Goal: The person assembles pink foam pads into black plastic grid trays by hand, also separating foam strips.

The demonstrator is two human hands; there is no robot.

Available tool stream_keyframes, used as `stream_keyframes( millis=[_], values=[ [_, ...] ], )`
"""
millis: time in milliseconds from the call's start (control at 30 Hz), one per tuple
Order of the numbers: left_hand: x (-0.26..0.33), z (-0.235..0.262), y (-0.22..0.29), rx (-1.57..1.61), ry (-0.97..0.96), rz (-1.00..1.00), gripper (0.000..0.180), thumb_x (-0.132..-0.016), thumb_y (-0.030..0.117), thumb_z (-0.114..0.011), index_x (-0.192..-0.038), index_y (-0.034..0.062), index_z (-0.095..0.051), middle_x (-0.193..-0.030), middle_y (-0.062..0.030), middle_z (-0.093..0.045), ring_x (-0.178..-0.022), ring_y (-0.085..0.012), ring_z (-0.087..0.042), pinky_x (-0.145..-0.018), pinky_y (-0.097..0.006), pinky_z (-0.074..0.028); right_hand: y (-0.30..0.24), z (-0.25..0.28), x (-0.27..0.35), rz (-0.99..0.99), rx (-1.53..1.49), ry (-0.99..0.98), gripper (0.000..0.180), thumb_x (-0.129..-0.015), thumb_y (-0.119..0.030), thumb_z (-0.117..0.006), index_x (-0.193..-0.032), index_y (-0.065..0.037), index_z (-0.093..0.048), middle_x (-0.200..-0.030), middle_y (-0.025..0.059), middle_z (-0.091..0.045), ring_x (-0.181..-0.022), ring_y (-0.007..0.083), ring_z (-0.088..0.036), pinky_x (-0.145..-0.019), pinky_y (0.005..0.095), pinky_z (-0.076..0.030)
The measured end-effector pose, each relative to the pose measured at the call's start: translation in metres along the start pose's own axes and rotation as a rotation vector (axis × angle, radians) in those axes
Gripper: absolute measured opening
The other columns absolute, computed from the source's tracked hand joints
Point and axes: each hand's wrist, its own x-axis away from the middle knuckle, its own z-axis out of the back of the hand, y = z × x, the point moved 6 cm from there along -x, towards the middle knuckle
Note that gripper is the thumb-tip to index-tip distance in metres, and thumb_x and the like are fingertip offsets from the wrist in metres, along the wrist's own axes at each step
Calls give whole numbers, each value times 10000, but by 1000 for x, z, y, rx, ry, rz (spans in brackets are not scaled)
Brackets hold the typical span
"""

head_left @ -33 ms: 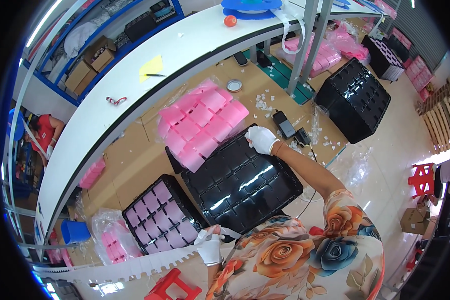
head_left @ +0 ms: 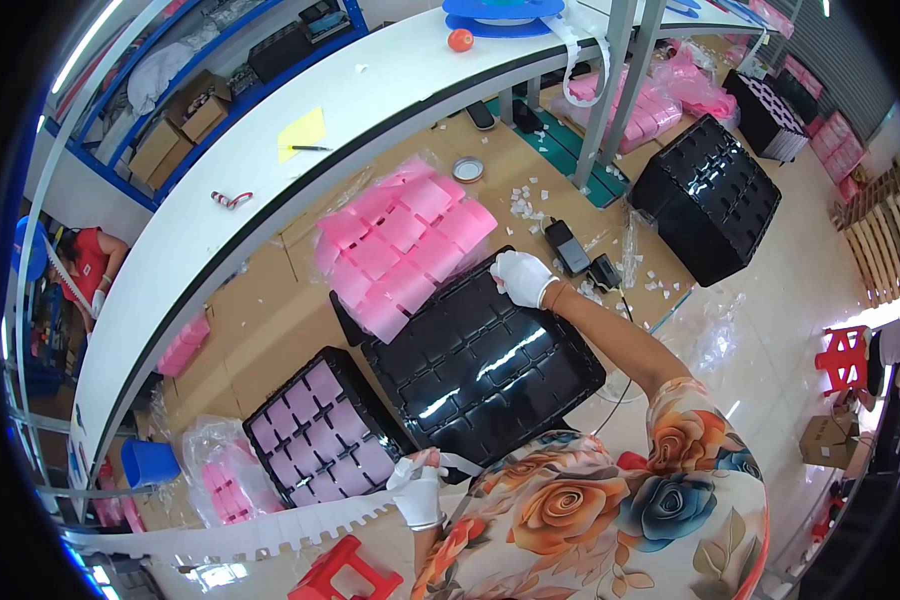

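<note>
the right hand (head_left: pixel 523 279), in a white glove, has its fingers curled at the top corner of the black tray (head_left: pixel 490 365) in the middle of the frame; i cannot tell if it is clamped on it. the left hand (head_left: pixel 418 489), lower centre, is closed on a white strip (head_left: pixel 300 527) that trails to the lower left. pink sheets (head_left: pixel 405 245) lie just above the tray.

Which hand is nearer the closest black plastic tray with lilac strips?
Left. Your white-gloved left hand is right beside the lilac-strip tray; your white-gloved right hand is farther off, at the far edge of the large glossy black tray.
</note>
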Motion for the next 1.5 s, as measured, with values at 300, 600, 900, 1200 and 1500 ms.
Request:
stream_keyframes(
  millis=[300, 600, 900, 1200, 1500],
  values=[
    [-1, -1, 4, 171, 37, 30, 163, -763, 50, -702, -884, -29, -626, -764, -74, -628, -552, -102, -563, -477, -211, -443, 2, 6, 10, -129, -116, 72, 57, -711, -67, -560, -669, -40, -532, -739, 163, -556, -751, 333, -563, -657, 398, -458],
    [-1, 2, 5, 288, -9, 3, 159, -810, 55, -639, -918, -56, -602, -800, -129, -627, -627, -189, -642, -478, -230, -493, -63, 30, 61, -171, -714, 220, 125, -728, 88, -457, -731, -13, -530, -651, 97, -532, -649, 200, -617, -583, 296, -473],
    [-4, -12, 7, 310, -141, -3, 186, -832, 87, -616, -943, -61, -593, -803, -133, -629, -657, -217, -643, -505, -260, -504, -210, 41, 94, -170, -941, -218, 78, -797, -57, -565, -861, -21, -592, -745, 83, -645, -690, 150, -634, -644, 258, -494],
    [13, -2, 13, 335, -101, 16, 235, -816, 147, -665, -918, -62, -636, -850, -76, -601, -676, -129, -583, -559, -229, -470, -233, 33, 98, -209, -825, -248, 125, -794, -121, -606, -898, -53, -607, -756, 86, -647, -677, 173, -630, -633, 268, -486],
    [12, 10, 3, 300, -9, -8, 255, -822, 176, -661, -926, -55, -633, -863, -93, -617, -716, -133, -574, -617, -235, -471, -251, 28, 92, 7, -738, -145, 128, -764, -71, -605, -889, -41, -610, -750, 102, -625, -658, 201, -613, -610, 279, -481]
  ],
)
